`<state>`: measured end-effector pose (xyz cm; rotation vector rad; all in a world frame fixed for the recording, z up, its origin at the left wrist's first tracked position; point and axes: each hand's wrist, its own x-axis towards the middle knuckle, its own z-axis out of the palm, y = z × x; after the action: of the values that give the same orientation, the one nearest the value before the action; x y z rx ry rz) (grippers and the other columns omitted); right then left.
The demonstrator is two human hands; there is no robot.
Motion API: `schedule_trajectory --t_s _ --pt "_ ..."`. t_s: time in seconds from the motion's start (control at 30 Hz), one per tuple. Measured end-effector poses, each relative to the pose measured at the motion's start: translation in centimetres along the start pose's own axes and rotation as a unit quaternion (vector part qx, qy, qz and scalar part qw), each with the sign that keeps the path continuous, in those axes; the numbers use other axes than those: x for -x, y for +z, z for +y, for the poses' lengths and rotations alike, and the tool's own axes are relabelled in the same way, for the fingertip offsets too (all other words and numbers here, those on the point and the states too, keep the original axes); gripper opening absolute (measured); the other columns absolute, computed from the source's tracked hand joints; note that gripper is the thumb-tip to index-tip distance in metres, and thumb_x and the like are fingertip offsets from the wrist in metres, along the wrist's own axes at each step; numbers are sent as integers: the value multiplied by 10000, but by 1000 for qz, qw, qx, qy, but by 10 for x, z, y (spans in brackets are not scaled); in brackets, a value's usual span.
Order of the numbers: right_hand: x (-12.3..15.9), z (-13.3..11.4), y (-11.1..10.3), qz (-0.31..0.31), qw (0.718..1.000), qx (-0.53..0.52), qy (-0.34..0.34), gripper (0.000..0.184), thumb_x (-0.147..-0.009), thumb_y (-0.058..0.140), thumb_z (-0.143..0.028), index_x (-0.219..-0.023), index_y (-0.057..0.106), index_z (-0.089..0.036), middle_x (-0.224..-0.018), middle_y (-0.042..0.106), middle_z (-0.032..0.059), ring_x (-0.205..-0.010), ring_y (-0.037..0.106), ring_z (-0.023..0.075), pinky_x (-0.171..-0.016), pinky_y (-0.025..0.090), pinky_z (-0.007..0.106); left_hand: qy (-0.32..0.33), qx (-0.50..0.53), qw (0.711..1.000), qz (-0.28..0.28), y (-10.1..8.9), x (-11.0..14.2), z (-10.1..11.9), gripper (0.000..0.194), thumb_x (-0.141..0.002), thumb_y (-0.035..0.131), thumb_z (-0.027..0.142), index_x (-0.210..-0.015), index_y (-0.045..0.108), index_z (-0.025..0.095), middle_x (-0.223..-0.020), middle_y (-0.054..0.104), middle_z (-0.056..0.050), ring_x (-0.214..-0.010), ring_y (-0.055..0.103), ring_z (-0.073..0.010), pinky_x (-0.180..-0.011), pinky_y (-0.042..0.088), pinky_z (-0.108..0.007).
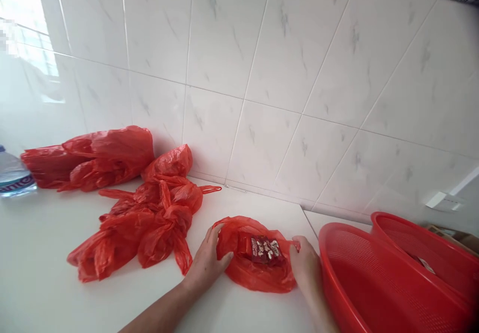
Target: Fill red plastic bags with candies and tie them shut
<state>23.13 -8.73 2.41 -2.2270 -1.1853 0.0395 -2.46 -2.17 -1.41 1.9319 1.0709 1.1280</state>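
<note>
Red baskets (348, 273) stand just beside my right hand (307, 263), crowding that side; tied red bags (149, 218) lie on the worktop (138, 298) left of my left hand (209, 259), a bottle (17, 173) beyond. My hands reach in from either side, fingers of both pinching the rim of an open red bag (258, 280), dark red packets (266, 251) inside.

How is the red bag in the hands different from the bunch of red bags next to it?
The held bag is spread open; the bunched bags look tied shut. The held bag shows small packets inside, but the bunched bags hide their insides. All are thin red plastic on the white table.
</note>
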Motion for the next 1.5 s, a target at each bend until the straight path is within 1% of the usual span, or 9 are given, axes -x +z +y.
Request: schedule_trajectory --t_s 0.13,0.33,0.5,0.67,0.77,1.0,1.17,1.37,1.5 --pt "4 -45 -35 50 977 -208 -21 287 -856 480 -470 -769 549 -206 -689 624 4 -619 558 168 -569 430 253 64 6 996 58 -7 -2 9 507 -820 522 184 -1310 404 251 -1352 474 -93 -1231 463 -251 -1020 405 -434" --pt "-10 -81 -77 144 802 -579 19 291 -686 732 -406 -826 599 -188 -718 611 -31 -598 550 112 -552 451 219 18 9 988 155 -38 -17 53 421 -854 521 309 -1266 478 239 -983 626 -52 -813 592 -187 -742 503 -338" --pt "-30 -73 -74 63 693 -715 69 341 -739 700 -448 -948 607 -196 -918 680 39 -894 649 177 -735 524 286 5 74 981 179 -66 -40 109 366 -837 549 331 -1184 573 219 -949 624 -33 -640 512 -117 -596 457 -242" --pt "-36 -70 -67 -34 601 -795 75 312 -809 631 -503 -887 590 -204 -480 364 -114 -406 372 43 -470 403 167 12 195 970 144 -69 -50 143 314 -829 575 307 -1123 614 203 -790 629 -9 -617 546 -112 -554 469 -215" --pt "-26 -78 -72 -97 622 -777 8 352 -842 522 -534 -826 607 -192 -451 246 -109 -375 181 51 -373 225 172 19 170 979 108 -64 -45 152 304 -851 558 290 -1141 620 222 -817 649 -15 -688 584 -129 -623 506 -240" --pt "21 -103 -88 -241 775 -567 -138 507 -887 475 -518 -1278 544 -203 -516 417 -56 -466 331 87 -466 314 214 109 62 992 0 -64 -24 164 396 -879 501 204 -1262 537 295 -957 672 -23 -795 623 -150 -736 542 -298" --pt "41 -117 -86 -410 767 -446 -210 312 -862 586 -421 -1103 597 -224 -651 481 -40 -576 418 95 -532 351 218 87 133 987 16 -56 -19 166 173 -805 601 178 -972 593 220 -884 656 -31 -829 631 -172 -704 552 -286" --pt "31 -122 -72 -322 831 -430 -142 408 -861 528 -530 -683 547 -164 -586 367 -44 -536 303 82 -490 254 222 120 18 992 29 -50 -23 165 235 -759 644 181 -976 587 252 -1044 592 -37 -989 568 -208 -801 515 -330" --pt "25 -119 -72 -268 839 -456 -125 437 -901 467 -504 -625 502 -168 -559 315 -50 -525 274 82 -482 234 224 139 -123 981 -58 -50 -24 166 217 -764 643 199 -967 640 278 -951 582 -27 -839 567 -186 -682 490 -288"
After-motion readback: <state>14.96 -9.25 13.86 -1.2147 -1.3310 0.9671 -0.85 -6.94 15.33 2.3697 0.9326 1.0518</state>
